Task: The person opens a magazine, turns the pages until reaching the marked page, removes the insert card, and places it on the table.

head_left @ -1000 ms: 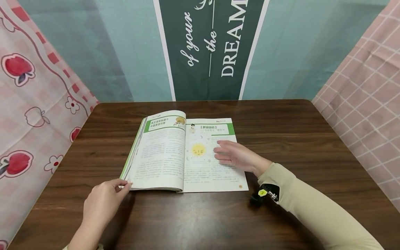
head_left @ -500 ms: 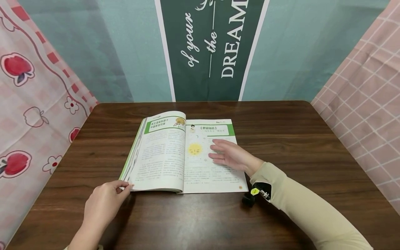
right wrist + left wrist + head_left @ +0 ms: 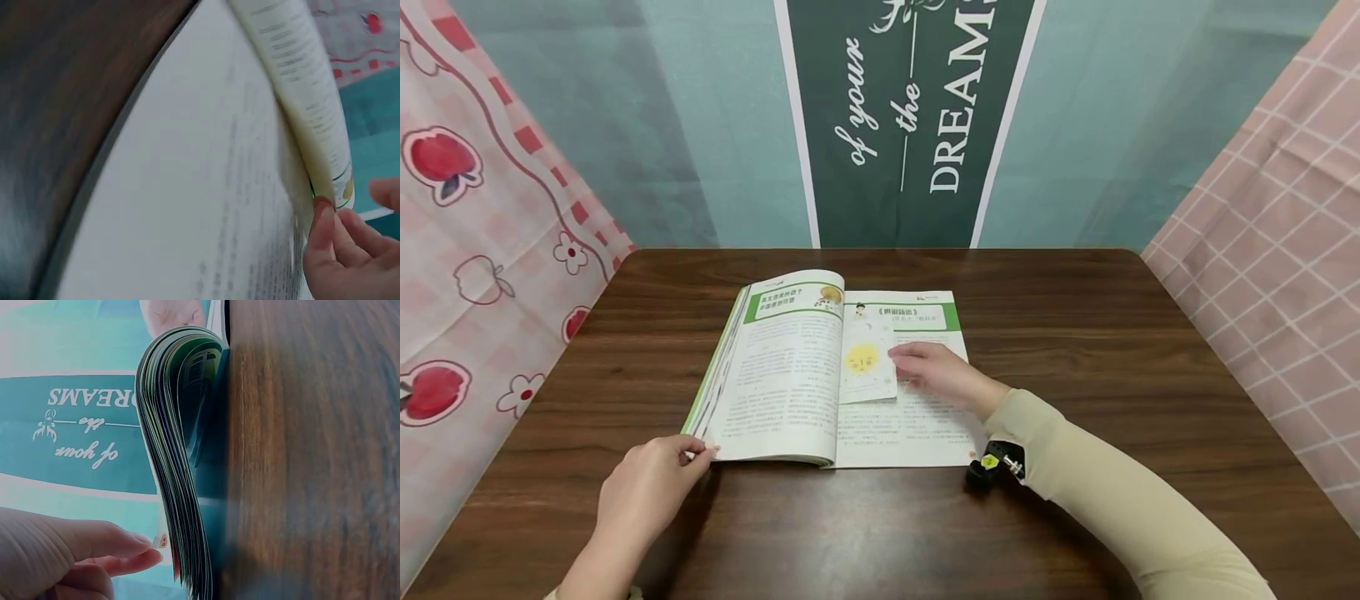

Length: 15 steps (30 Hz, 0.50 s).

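A magazine (image 3: 782, 383) with green headings lies spread on the table, its left pages arched up. My left hand (image 3: 647, 483) pinches the lower left page corner between thumb and index finger; in the left wrist view the thumb (image 3: 134, 540) presses that corner beside the stacked page edges. On the right page lies a small card (image 3: 862, 362) with a smiling yellow sun, its left edge at the fold. My right hand (image 3: 943, 375) pinches the card's right edge. The right wrist view shows that hand's thumb and fingers (image 3: 353, 240) together near the fold.
The brown wooden table (image 3: 1060, 333) extends around the magazine. Behind it hangs a teal cloth (image 3: 1075, 125) with white lettering. Patterned pink cloths (image 3: 1285, 208) border both sides. A black device (image 3: 992, 467) sits at my right wrist.
My right hand has moved left over the page, and the sun card has slid left to the fold with it. The left hand keeps its hold on the page corner.
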### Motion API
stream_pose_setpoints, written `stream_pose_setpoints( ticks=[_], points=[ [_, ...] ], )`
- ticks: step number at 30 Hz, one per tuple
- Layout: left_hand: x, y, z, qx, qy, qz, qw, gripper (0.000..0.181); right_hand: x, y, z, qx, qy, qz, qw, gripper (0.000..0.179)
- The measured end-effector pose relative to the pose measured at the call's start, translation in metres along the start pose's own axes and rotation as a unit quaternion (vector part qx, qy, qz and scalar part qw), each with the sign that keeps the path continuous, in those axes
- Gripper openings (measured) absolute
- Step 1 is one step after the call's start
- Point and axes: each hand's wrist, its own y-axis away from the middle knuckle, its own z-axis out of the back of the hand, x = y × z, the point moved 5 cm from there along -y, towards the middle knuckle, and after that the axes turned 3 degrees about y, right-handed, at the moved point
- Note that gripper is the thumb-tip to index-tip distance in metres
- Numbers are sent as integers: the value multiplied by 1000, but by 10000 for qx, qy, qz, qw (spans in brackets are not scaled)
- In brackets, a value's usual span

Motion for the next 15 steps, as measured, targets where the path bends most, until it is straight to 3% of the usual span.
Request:
stream_pose_setpoints(
  ticks=[2, 4, 9, 15],
  points=[
    [1, 0, 0, 115, -53, 53, 9999, 22, 2, -2, 1, -317, 904, 162, 9953, 27],
    [2, 0, 1, 182, -93, 101, 9997, 24, 4, -4, 2, -542, 1419, 311, 9879, 24],
    [2, 0, 1, 268, -130, 77, 9995, 25, 8, 0, 10, -797, 1729, 438, 9807, 23],
    [1, -1, 0, 313, -157, 65, 9994, 23, -1, 16, 51, -1081, 1655, 629, 9782, 30]
  ],
)
